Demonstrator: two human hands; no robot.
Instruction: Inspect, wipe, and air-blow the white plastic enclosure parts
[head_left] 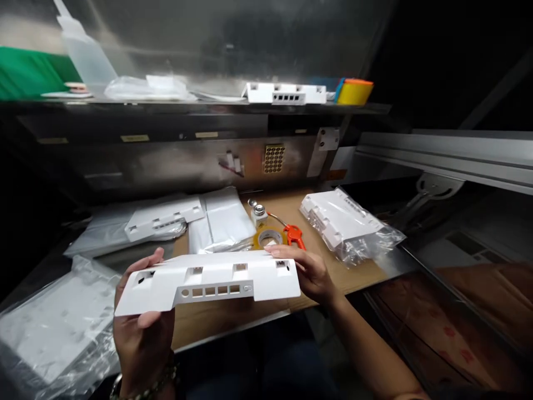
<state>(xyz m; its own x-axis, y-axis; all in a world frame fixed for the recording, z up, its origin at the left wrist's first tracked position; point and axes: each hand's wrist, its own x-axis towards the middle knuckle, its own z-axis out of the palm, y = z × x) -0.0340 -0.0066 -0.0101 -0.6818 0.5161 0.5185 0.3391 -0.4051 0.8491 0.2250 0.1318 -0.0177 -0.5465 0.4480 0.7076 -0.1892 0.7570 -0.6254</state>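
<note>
A white plastic device housing (pixel 214 278) with a row of square port openings faces me, raised over the front of the bench. My left hand (pixel 144 328) grips its left end, thumb in front at the lower edge and fingers behind. At the other end, my right hand (pixel 312 275) is closed around the top right corner, fingers lying along the upper edge. Just behind the housing are a roll of yellow tape (pixel 256 239) and an orange air blow gun (pixel 295 236). A similar white housing (pixel 162 218) lies on plastic bags to the left.
Bagged white housings lie at right (pixel 343 216) and front left (pixel 54 322). Clear bags (pixel 222 219) and a small metal-topped bottle (pixel 259 214) sit behind. A shelf (pixel 200 105) holds another housing (pixel 287 93), a squeeze bottle (pixel 89 61) and a yellow container (pixel 355 93). A metal rail (pixel 449 158) runs at right.
</note>
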